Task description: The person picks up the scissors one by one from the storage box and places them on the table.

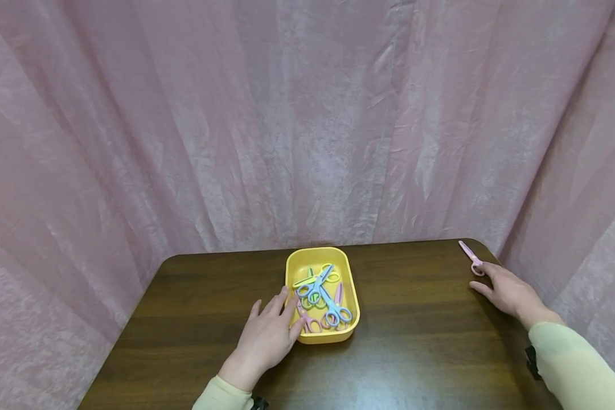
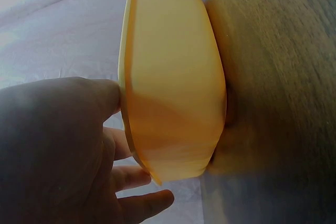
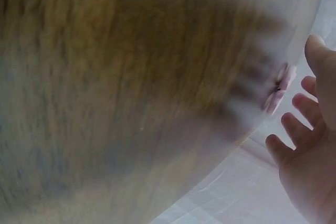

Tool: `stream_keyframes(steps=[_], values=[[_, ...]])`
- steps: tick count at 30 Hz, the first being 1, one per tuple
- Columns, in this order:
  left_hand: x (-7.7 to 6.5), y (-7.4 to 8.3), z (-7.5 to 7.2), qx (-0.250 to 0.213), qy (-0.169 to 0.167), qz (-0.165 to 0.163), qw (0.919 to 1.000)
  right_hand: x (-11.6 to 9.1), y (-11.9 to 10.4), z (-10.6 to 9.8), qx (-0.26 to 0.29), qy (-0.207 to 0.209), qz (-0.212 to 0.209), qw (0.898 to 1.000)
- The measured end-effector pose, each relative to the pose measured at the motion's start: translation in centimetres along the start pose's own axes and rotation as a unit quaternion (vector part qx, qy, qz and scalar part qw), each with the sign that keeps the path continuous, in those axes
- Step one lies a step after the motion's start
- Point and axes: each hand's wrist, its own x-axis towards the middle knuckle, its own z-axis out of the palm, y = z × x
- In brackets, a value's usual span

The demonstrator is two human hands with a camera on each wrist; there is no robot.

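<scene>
A yellow plastic basket (image 1: 356, 302) stands on the wooden table, holding several kids' scissors. Among them are light blue scissors (image 1: 333, 312), yellow scissors (image 1: 332, 276) and pink scissors (image 1: 310, 323). My left hand (image 1: 263, 339) rests at the basket's near left rim, thumb and fingertips right at the edge. In the left wrist view the basket's outer wall (image 2: 176, 72) fills the middle. At the table's far right corner lies one loose pair of pink-purple scissors (image 1: 468, 251). My right hand (image 1: 509, 293) hovers close over its handles, fingers spread and relaxed, holding nothing.
The dark brown table (image 1: 415, 319) has rounded far corners. A pink velvet curtain (image 1: 312, 125) hangs behind its back edge and along both sides. A black band (image 1: 533, 363) shows at the right wrist.
</scene>
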Motion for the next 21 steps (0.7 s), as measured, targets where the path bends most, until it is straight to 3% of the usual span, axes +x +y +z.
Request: stream_keyframes(steps=[21], values=[[0.1, 0.1, 0.0, 0.003, 0.009, 0.001, 1.0, 0.2, -4.2, -0.1, -0.048, 0.039, -0.037, 0.997]])
